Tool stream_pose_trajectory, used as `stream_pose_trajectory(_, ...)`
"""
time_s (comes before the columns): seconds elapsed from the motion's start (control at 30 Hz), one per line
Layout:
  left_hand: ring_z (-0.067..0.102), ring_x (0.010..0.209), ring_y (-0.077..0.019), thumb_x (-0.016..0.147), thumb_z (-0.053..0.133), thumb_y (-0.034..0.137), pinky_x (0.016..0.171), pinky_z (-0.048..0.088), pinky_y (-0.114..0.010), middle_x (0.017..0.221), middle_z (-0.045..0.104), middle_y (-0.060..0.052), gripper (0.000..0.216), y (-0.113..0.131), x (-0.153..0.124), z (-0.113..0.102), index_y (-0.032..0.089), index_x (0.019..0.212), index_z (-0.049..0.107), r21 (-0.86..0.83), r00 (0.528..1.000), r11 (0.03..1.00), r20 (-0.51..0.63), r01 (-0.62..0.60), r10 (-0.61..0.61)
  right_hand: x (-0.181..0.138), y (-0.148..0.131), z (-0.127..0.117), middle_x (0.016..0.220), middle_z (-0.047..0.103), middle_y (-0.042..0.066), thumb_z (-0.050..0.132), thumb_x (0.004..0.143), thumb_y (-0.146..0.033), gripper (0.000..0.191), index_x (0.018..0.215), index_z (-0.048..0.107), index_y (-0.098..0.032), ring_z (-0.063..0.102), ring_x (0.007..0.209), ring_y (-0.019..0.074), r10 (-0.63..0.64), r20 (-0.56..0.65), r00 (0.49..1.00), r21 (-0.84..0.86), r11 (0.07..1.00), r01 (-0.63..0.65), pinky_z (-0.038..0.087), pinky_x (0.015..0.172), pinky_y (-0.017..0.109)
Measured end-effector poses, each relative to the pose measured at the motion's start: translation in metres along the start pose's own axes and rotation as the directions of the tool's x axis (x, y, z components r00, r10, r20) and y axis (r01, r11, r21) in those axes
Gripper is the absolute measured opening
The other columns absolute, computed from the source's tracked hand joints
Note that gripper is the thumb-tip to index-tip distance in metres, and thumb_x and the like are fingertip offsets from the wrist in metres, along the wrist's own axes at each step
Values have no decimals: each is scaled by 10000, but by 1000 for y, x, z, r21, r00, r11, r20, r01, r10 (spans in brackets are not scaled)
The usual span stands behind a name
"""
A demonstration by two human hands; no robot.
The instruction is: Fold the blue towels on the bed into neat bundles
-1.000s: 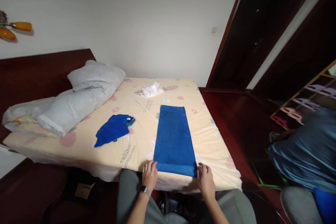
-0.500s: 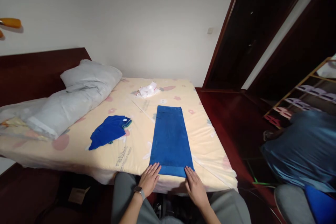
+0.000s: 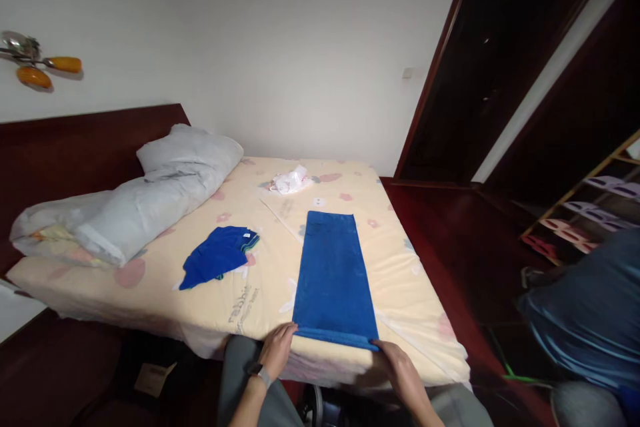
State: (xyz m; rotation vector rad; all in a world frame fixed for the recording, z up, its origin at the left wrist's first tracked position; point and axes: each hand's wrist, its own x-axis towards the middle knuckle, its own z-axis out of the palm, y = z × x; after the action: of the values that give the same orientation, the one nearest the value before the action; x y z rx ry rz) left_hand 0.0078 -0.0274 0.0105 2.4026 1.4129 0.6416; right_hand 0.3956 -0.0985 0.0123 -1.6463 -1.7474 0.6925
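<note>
A long blue towel (image 3: 334,273) lies flat near the bed's front edge, its near end turned over in a narrow fold. My left hand (image 3: 278,349), with a watch on the wrist, pinches the near left corner of that fold. At the near right corner, my right hand (image 3: 401,368) is closed on the towel between thumb and fingers. To the left lies a crumpled darker-blue cloth (image 3: 216,257) with a striped edge and a white label, apart from both hands.
The bed (image 3: 165,300) has a cream patterned sheet. A grey quilt (image 3: 150,203) is bunched by the headboard (image 3: 90,140). A white plastic bag (image 3: 291,180) lies near the wall. At right are a shoe rack (image 3: 580,203) and another person in a blue top (image 3: 595,307).
My hands have gone from lying flat on the towel's near fold to pinching its corners. The near fold looks narrower and thicker. The view has shifted slightly left.
</note>
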Motion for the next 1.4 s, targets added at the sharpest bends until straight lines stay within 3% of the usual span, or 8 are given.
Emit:
stream_pose_trajectory(0.17,712,1126,-198,989,416,110,1023,579,-385,1198,770,-27,393,-2,-15,-6,292,1211,685,-60,1000,998,-6,-25,25,-18,9,-4,1091,789,106,464,905,-384,393,1106,783,-270,727,1072,286,35,-16,999,75,997,-34,591,961,396)
stream_pose_trajectory(0.37,725,1034,-247,982,570,357,931,596,-415,1058,780,-65,204,-3,-12,3,267,1100,709,-199,981,971,-116,130,-155,0,5,12,1100,804,123,494,861,-604,499,1041,774,-233,723,1093,333,217,-127,968,145,969,-198,582,985,424)
stream_pose_trajectory(0.5,743,950,-251,932,588,537,874,610,-397,989,785,-86,346,-10,2,15,236,1033,726,-361,951,908,-136,212,-277,15,1,21,1052,817,128,404,860,-654,561,969,750,-228,745,1051,343,358,-186,915,152,930,-333,592,898,397)
stream_pose_trajectory(0.63,761,871,-261,914,512,660,802,618,-390,900,793,-89,487,-12,13,25,226,985,722,-441,899,845,-166,301,-406,21,0,27,986,813,166,332,865,-655,616,965,737,-200,757,983,378,402,-219,889,115,916,-385,583,850,438)
stream_pose_trajectory(0.87,751,862,-284,874,588,588,824,598,-440,916,789,-92,424,-2,15,29,228,1053,721,-306,880,898,-259,316,-398,13,-3,34,1079,788,199,376,868,-692,725,1192,715,-140,723,1035,403,314,-270,910,-45,940,-337,560,901,489)
stream_pose_trajectory(1.1,755,828,-249,979,445,476,771,606,-378,866,768,-69,426,-5,17,30,216,1243,655,-331,874,896,-285,295,-394,17,-5,20,978,799,156,280,997,-480,579,1189,728,-167,743,910,326,198,-198,960,-326,910,-255,540,817,413)
stream_pose_trajectory(1.23,735,952,-266,982,464,331,837,581,-402,1049,777,-96,341,3,14,36,248,1216,697,-64,877,954,-380,293,-295,20,-9,19,927,795,156,329,1018,-377,477,1195,722,-170,744,861,311,205,-158,966,-471,844,-256,502,752,384)
stream_pose_trajectory(1.4,697,1022,-241,974,455,168,863,555,-371,1140,738,-92,401,14,14,31,259,1287,689,188,879,938,-440,290,-184,27,-20,25,891,782,161,320,1034,-287,433,1184,700,-141,732,872,320,205,-173,963,-556,787,-267,463,718,383)
